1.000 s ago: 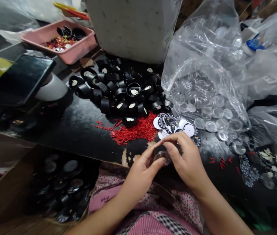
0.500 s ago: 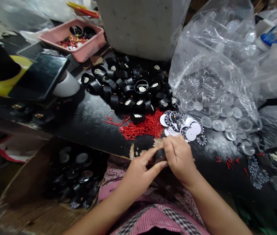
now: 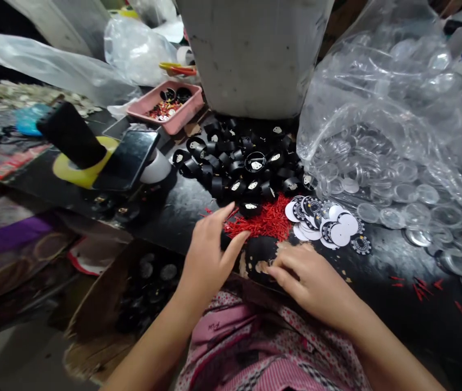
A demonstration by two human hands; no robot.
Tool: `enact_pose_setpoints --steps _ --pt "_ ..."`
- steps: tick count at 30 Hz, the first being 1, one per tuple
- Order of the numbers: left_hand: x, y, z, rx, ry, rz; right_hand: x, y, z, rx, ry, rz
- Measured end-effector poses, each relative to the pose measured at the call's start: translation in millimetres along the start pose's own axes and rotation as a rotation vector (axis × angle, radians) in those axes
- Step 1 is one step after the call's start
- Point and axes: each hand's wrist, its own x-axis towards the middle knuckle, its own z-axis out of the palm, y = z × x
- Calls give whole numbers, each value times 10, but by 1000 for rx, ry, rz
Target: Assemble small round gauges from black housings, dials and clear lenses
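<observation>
My left hand (image 3: 210,252) is spread over the left edge of the red pieces (image 3: 269,220), thumb and fingers apart, with nothing seen between them. Near the table edge, my right hand (image 3: 310,277) has its fingers curled together; whatever they pinch is too small or hidden to name. Behind the red pieces lies a pile of black round housings (image 3: 237,157), several with white parts inside. Black and white printed discs (image 3: 339,233) overlap just beyond my right hand. Clear round covers (image 3: 402,193) spill from a plastic bag (image 3: 378,119) on the right.
A phone (image 3: 127,160) leans on a white roll beside yellow tape (image 3: 66,171). Farther back stand a pink tray (image 3: 178,122) and a large grey container (image 3: 255,60). Below the table's left edge, an open cardboard box (image 3: 92,320) holds dark round pieces. Loose red pieces (image 3: 420,288) lie at right.
My left hand has let go of the dark round piece and moved left to the red pieces. That dark piece no longer shows between my hands. The view has swung left.
</observation>
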Motion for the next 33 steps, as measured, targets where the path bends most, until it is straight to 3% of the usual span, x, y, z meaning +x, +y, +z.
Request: enact_pose_setpoints --steps 3,6,9,12,15,17,21,23,25,28,30,33 --pt "434 83 249 89 -7 -70 -70 39 -68 -7 38 33" --pt "557 -20 334 110 -12 -108 -125 124 -112 32 59 69" --pt "444 -88 256 13 -20 -71 -108 174 -108 114 26 125" --pt "212 15 142 -134 -4 65 -61 187 -99 331 99 229" --pt "-23 209 123 -336 -214 184 -45 198 -93 538 167 284" --pt "-142 325 176 -549 -355 54 -62 202 -80 604 171 294" --pt "-295 471 352 -1114 -511 -503 -139 195 -60 624 217 358" --pt "-345 504 425 -1306 -512 -737 -188 224 -93 585 177 361" --pt "-375 517 467 -1412 -440 -896 -247 310 -168 458 201 363" --pt "-371 525 479 -1490 -347 -960 -340 533 -305 50 438 460" --pt "-345 547 468 -1514 -299 -951 -384 687 -361 -170 512 540" --pt "-313 595 448 -1552 -266 -924 -407 836 -375 -169 527 603"
